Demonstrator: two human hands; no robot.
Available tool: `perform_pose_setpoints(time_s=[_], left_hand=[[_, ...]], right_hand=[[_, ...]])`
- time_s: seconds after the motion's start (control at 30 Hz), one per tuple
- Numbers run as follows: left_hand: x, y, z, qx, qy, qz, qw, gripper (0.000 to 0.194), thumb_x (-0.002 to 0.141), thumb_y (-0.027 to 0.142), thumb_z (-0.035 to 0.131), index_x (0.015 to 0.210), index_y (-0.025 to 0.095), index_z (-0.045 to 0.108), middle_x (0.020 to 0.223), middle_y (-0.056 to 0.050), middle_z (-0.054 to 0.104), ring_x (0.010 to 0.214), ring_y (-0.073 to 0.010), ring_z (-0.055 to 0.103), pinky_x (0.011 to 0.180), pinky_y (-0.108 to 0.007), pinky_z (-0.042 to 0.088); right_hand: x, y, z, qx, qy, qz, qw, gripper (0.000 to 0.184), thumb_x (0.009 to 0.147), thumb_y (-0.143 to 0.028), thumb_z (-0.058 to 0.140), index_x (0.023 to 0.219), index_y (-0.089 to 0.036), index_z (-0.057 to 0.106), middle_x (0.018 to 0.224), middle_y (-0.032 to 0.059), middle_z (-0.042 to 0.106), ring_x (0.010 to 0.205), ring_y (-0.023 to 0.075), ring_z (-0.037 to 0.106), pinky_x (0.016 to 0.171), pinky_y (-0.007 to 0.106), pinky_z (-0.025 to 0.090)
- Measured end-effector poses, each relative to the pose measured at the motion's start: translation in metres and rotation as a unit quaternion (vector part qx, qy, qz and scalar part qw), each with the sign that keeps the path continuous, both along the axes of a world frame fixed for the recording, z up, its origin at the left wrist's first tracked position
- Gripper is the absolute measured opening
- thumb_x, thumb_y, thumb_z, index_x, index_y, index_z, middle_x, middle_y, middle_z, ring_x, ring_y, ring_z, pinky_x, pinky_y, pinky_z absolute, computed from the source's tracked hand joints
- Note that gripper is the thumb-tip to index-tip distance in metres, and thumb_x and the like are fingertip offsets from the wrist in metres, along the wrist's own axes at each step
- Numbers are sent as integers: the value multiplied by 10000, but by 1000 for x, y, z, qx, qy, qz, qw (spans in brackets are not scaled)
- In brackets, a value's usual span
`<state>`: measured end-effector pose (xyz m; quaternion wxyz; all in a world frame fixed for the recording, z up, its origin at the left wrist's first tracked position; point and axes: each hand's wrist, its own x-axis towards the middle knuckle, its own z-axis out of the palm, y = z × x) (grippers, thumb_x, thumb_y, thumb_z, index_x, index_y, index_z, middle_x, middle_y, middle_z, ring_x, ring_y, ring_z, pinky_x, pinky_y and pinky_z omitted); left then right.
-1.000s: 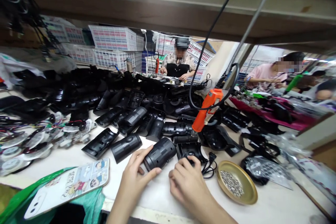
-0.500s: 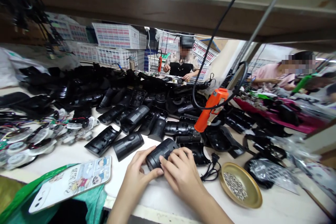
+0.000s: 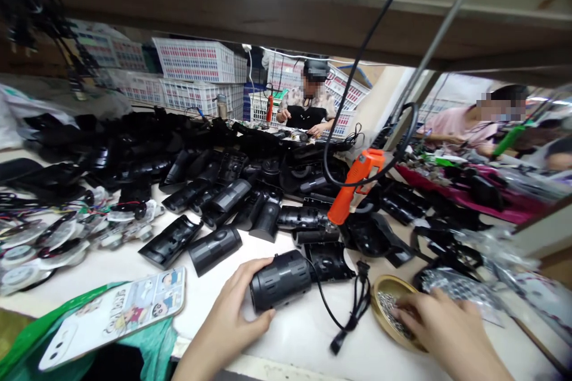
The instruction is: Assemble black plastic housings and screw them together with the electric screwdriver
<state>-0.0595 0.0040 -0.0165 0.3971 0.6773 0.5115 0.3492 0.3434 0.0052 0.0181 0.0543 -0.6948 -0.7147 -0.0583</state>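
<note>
A black ribbed cylindrical housing [image 3: 281,281] lies on the white table, with a cord running from its far end to a bundled plug [image 3: 355,309]. My left hand [image 3: 232,303] grips its left end, thumb in front and fingers behind. To the right, my right hand [image 3: 440,324] reaches into a gold-coloured bowl [image 3: 378,309] of small silver screws [image 3: 388,303]. Its fingertips are pressed together among them; whatever is between them is hidden. Beyond the housing, an orange electric screwdriver [image 3: 357,184] hangs tip down over black shell halves [image 3: 328,261].
Many black plastic shells [image 3: 214,247] cover the middle and back. At left are speakers with wires [image 3: 58,238] and a phone in a cartoon case [image 3: 118,315] on a green bag [image 3: 154,342]. Plastic bags [image 3: 465,289] lie right. A shelf beam [image 3: 268,6] crosses overhead. Two co-workers sit beyond.
My right hand has left the housing and moved right into the bowl of screws. My left hand keeps hold of the housing, which has turned so its cord shows.
</note>
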Motion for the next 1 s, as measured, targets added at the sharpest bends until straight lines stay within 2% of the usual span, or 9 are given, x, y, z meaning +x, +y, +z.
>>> perform_pose_setpoints(time_s=[0.1, 0.23, 0.33, 0.43, 0.53, 0.63, 0.67, 0.8, 1.0], left_hand=[[2, 0, -2, -26, -1, 12, 1000, 657, 843, 354, 694, 1425, 347, 390, 1508, -85, 484, 1411, -335, 455, 1192, -537, 330], [19, 0, 0, -69, -12, 87, 994, 631, 855, 630, 658, 1292, 278, 370, 1318, -129, 584, 1216, -366, 579, 1052, -553, 430], [30, 0, 3, -62, -35, 122, 990, 589, 856, 574, 678, 1260, 271, 374, 1311, -121, 596, 1207, -352, 598, 1053, -538, 431], [34, 1, 5, -44, -38, 131, 990, 645, 810, 507, 733, 1313, 262, 412, 1347, -123, 591, 1259, -360, 573, 1077, -537, 414], [34, 3, 6, -35, -23, 127, 991, 571, 789, 473, 753, 1256, 264, 499, 1286, -101, 622, 1206, -349, 588, 1033, -511, 431], [35, 3, 6, -24, -14, 130, 991, 529, 792, 460, 759, 1219, 265, 515, 1236, -82, 635, 1160, -327, 595, 1007, -488, 439], [36, 3, 6, -19, -14, 131, 991, 524, 793, 451, 759, 1217, 265, 513, 1230, -78, 635, 1159, -321, 594, 1008, -484, 439], [38, 4, 5, -7, -22, 132, 991, 440, 787, 352, 725, 1168, 267, 521, 1177, -58, 646, 1099, -298, 614, 957, -457, 466], [37, 6, 4, 0, -44, 120, 992, 444, 753, 262, 676, 1168, 266, 517, 1172, -50, 655, 1102, -284, 624, 955, -430, 474]], right_hand=[[-14, 8, -6, -81, -9, 3, 997, 142, 818, -318, 672, 752, -337, 797, 746, 62, 778, 825, 357, 733, 723, 451, 459], [-24, 11, -4, -88, -16, 0, 996, 245, 865, -246, 573, 701, -307, 745, 717, 51, 753, 801, 342, 723, 752, 466, 458], [-15, 8, 0, -64, -3, -14, 998, 272, 916, -278, 517, 778, -284, 751, 776, 73, 766, 822, 350, 725, 737, 471, 486], [-19, 5, 8, 38, 65, 20, 997, 283, 972, -378, 512, 847, -258, 736, 845, 81, 764, 796, 308, 723, 688, 415, 525], [-61, 7, 25, 152, 142, 141, 968, 275, 1041, -410, 510, 914, -252, 695, 864, 55, 723, 798, 230, 709, 675, 321, 533], [-129, 19, 38, 168, 169, 309, 921, 315, 1102, -302, 425, 921, -228, 672, 821, 38, 671, 738, 180, 661, 662, 278, 514], [-151, 24, 40, 182, 166, 335, 909, 336, 1110, -265, 395, 908, -211, 658, 811, 37, 656, 729, 173, 647, 651, 274, 507], [-209, 42, 31, 194, 119, 411, 883, 297, 1081, -198, 463, 858, -180, 659, 787, 35, 641, 719, 193, 605, 629, 310, 478], [-226, 48, 21, 222, 53, 453, 862, 242, 999, -70, 551, 808, -139, 683, 758, 58, 659, 694, 232, 564, 592, 375, 404]])
